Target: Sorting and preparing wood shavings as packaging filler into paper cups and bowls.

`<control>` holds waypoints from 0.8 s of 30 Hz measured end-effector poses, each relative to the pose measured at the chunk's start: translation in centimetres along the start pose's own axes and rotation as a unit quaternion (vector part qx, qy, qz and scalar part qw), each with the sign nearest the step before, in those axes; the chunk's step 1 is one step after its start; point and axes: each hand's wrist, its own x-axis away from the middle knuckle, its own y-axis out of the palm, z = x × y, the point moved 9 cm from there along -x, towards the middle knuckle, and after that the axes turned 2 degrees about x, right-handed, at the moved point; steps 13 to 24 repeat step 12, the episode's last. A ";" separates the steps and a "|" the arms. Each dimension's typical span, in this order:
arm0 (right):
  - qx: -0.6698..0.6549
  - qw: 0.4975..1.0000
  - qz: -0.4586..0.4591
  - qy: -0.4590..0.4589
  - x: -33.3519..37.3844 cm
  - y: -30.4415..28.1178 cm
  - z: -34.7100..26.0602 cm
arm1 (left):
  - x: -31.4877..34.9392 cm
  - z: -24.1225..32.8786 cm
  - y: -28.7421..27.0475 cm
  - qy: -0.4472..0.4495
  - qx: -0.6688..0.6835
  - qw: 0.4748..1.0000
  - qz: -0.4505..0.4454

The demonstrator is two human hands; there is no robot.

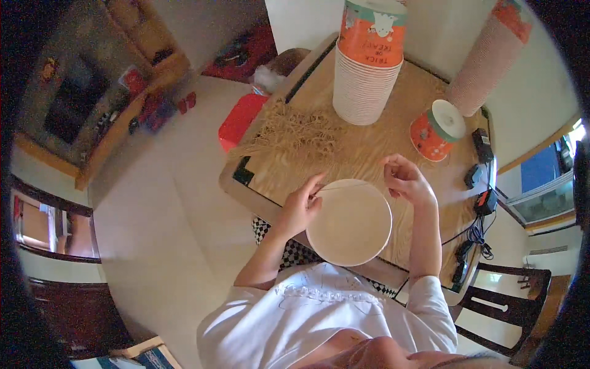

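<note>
A round white paper bucket stands at the near edge of the table, its open mouth facing up. At its far left rim my left hand is closed, with a thin piece of twine between thumb and fingers. The twine runs across the far side of the bucket's mouth toward the right. My right hand is raised just beyond the bucket's right rim, thumb and fingers pinched together. What lies in that pinch is too small to make out. A loose pile of tan twine pieces lies beyond my left hand.
A tall stack of paper buckets, orange on top, stands at the back. Another tall stack is at the far right. Near it sits an orange-and-green bucket. Black adapters and cables lie along the right edge. A red container is left of the table.
</note>
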 end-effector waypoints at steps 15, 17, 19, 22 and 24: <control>-0.198 0.967 -0.033 0.158 0.6 -1.0 12.4 | 0.4 -0.5 0.1 -0.027 -0.238 0.970 -0.039; -0.198 0.967 -0.033 0.158 0.6 -1.0 12.4 | 0.4 -0.5 0.1 -0.027 -0.238 0.970 -0.039; -0.198 0.967 -0.033 0.158 0.6 -1.0 12.4 | 0.4 -0.5 0.1 -0.027 -0.238 0.970 -0.039; -0.198 0.967 -0.033 0.158 0.6 -1.0 12.4 | 0.4 -0.5 0.1 -0.027 -0.238 0.970 -0.039; -0.198 0.967 -0.033 0.158 0.6 -1.0 12.4 | 0.4 -0.5 0.1 -0.027 -0.238 0.970 -0.039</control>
